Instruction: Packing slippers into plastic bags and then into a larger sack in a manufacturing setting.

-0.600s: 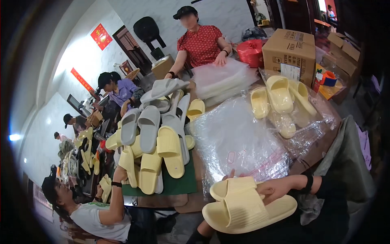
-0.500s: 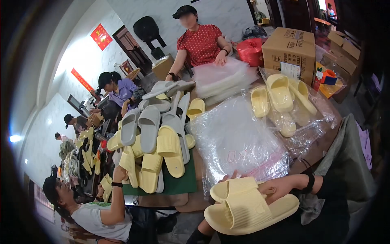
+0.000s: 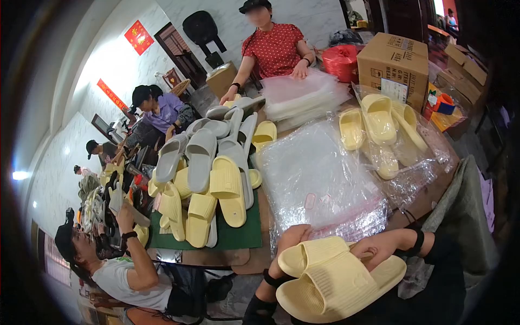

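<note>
You sit at the near edge of a crowded work table (image 3: pixel 433 187), gripping a pair of pale yellow slippers (image 3: pixel 336 279) stacked one on the other, just below the table's edge and close to your body. Your left hand (image 3: pixel 292 241) wraps around the heel end of the upper slipper, fingers curled over its rim, while your right hand (image 3: pixel 379 249) clasps the pair from the other side, fingers pressed on the strap of the top one. Just beyond the slippers, on the table, lies a thick stack of clear plastic bags (image 3: pixel 319 179), its near edge almost touching your left hand. To the left of that stack, a heap of grey and yellow slippers (image 3: pixel 211 179) spreads over a green mat (image 3: pixel 238 235). To the right of the stack, more yellow slippers (image 3: pixel 379 122) rest on crumpled clear plastic. Farther back on the table stand a brown cardboard box (image 3: pixel 392 65) and a red bag (image 3: pixel 342 60). Across the table, a person in a red top (image 3: pixel 276 49) leans both hands on another pile of clear bags (image 3: pixel 303 95). At the table's left side, a person in a white shirt (image 3: pixel 127 276) lifts a grey slipper, and a person in a purple top (image 3: pixel 162 111) sits farther back.
</note>
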{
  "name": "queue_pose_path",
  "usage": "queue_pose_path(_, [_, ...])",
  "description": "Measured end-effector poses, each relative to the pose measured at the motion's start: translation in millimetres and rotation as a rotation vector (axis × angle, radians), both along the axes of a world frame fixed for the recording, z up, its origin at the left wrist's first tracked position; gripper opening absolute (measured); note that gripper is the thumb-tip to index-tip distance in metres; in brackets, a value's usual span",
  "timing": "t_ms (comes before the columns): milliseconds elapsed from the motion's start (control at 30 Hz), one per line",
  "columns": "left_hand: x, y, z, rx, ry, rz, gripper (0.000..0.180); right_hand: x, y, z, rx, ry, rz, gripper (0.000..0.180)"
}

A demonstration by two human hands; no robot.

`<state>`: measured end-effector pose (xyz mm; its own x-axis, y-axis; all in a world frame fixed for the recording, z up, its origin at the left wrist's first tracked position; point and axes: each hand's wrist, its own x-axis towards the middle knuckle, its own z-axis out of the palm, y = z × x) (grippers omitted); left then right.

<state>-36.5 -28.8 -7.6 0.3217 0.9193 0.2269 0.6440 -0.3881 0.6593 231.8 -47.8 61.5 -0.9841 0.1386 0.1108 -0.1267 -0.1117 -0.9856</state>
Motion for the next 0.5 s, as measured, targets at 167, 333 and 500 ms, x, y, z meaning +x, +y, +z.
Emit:
queue_pose_path(167, [-11, 0, -4, -0.135, -0.193, 0.104, 0.020, -4, -4, 1, 0.115, -0.041, 0.017, 0.042])
queue_pose_path(333, [-5, 7, 8, -0.115, -0.378, 0.388, 0.018, -12, -6, 10, 0.122, -0.019, 0.043, 0.041])
queue_pose_path(500, [2, 11, 18, -0.116, -0.543, 0.350, 0.019, -11, -2, 26, 0.366, -0.044, -0.170, 0.034])
